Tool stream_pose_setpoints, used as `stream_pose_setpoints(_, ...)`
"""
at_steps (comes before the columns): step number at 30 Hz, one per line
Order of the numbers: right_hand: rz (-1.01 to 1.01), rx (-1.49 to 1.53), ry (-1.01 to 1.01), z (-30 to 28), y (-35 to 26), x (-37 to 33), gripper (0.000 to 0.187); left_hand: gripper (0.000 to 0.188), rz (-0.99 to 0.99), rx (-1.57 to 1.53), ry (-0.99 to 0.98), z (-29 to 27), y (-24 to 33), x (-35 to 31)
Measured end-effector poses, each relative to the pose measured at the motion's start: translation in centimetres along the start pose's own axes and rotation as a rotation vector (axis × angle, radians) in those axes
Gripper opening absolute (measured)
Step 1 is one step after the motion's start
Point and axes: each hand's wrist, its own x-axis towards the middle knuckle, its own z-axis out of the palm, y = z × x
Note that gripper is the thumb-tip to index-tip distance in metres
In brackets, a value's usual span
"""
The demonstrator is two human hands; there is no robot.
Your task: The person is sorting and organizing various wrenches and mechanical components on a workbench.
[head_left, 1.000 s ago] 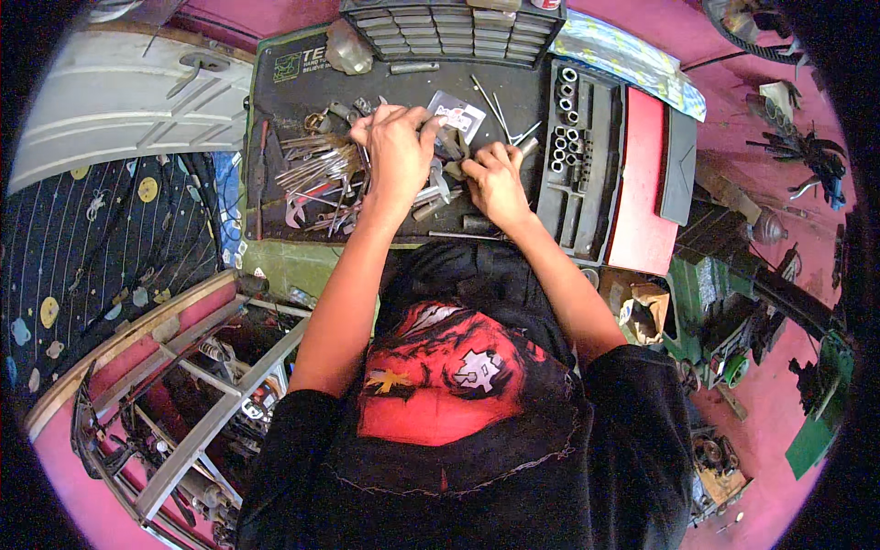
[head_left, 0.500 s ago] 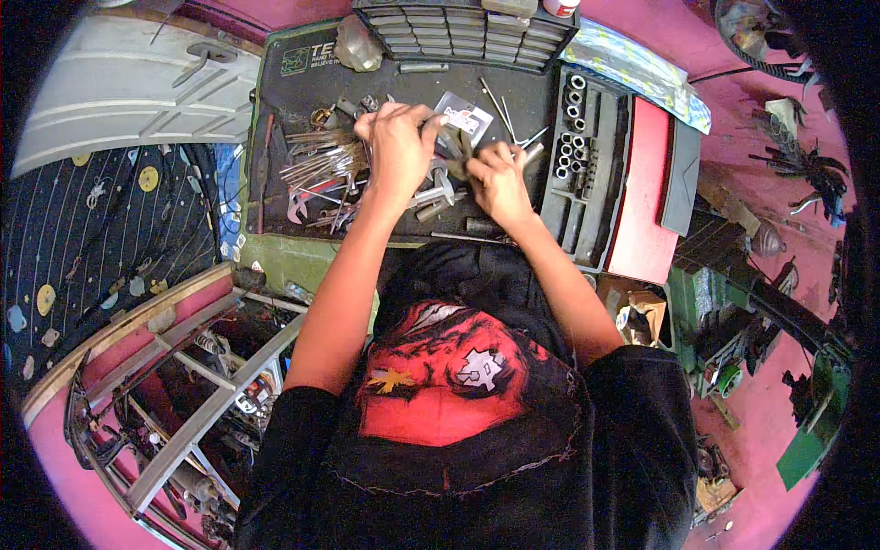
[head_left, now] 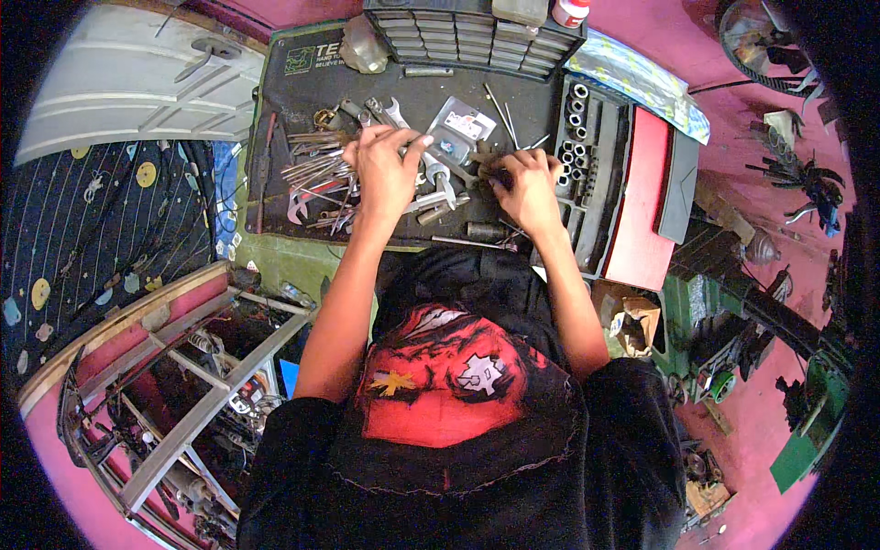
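Note:
My left hand (head_left: 381, 172) is over the middle of a tool heap, its fingers loosely bent and apart, with the thumb side pointing at a silver combination wrench (head_left: 436, 169). Any grip there is not visible. To the right, my right hand (head_left: 530, 188) has its fingers curled around a dark piece by the fingertips, too hidden to name. Between the hands lies a small clear plastic case (head_left: 451, 145) with a printed label. More wrenches (head_left: 396, 114) poke out beyond my left hand, and an adjustable wrench (head_left: 298, 203) with red on it lies to its left.
Thin rods (head_left: 316, 167) are heaped at the left of the dark mat (head_left: 302, 87). A socket tray (head_left: 587, 215) borders the right side, beside a red panel (head_left: 643, 206). A small-drawer cabinet (head_left: 472, 44) stands at the back. Slim metal rods (head_left: 500, 108) lie before the tray.
My hands have moved apart: the left slightly left and down, the right to the right and down. The clear case and silver wrench between them are more exposed.

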Motion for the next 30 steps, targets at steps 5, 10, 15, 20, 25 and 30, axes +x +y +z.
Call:
stream_pose_setpoints(5, -0.043, 0.15, 0.014, -1.4, -2.7, 1.0, 0.027, 0.016, 0.063, -0.058, -0.045, -0.9, 3.1, -0.2)
stream_pose_setpoints(10, -0.044, 0.283, 0.014, -0.8, -3.7, 1.9, 0.017, 0.019, 0.146, -0.096, -0.068, -2.5, 5.1, 1.0)
stream_pose_setpoints(15, -0.042, 0.33, 0.083, -4.2, -5.2, 2.2, 0.015, 0.02, 0.104, -0.298, -0.007, -3.7, 5.7, 1.6)
stream_pose_setpoints(20, 0.003, 0.375, 0.183, -6.8, -6.2, 1.8, 0.015, 0.026, 0.017, -0.316, -0.165, -3.1, 3.7, -1.0)
stream_pose_setpoints(25, 0.023, 0.458, 0.221, -10.0, -8.2, 2.0, 0.016, 0.022, 0.008, -0.36, -0.213, -2.1, 3.4, -3.2)
stream_pose_setpoints(30, -0.006, 0.464, 0.265, -12.6, -9.8, 3.6, 0.018, 0.024, 0.089, -0.403, -0.215, -3.2, 4.3, -2.1)
